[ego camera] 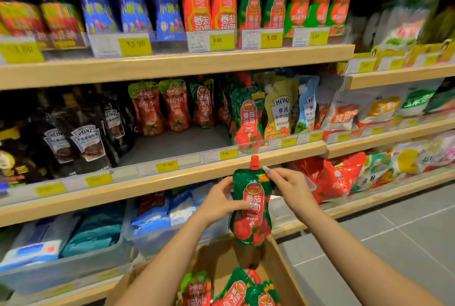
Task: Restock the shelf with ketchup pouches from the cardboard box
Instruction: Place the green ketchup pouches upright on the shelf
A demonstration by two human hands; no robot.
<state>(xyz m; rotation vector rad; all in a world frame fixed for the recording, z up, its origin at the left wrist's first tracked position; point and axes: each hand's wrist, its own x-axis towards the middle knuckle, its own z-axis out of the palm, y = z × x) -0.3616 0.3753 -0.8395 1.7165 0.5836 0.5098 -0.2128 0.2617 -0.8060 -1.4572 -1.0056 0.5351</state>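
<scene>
Supermarket shelf (172,177) ahead: I hold one ketchup pouch (251,207) upright above the cardboard box (283,264), left hand (221,203) gripping its side, right hand (288,185) pinching its shoulder, label forward, probably for facing.

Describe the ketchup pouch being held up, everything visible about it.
The ketchup pouch is a glossy, soft-looking stand-up bag, green on top with a red label panel, Chinese characters, "TOMATO KETCHUP" and tomato pictures below. A red screw cap tops its spout. It hangs upright above the open cardboard box, in front of the shelf edge. The left hand grips its left side; the right hand pinches its upper right corner.
</scene>
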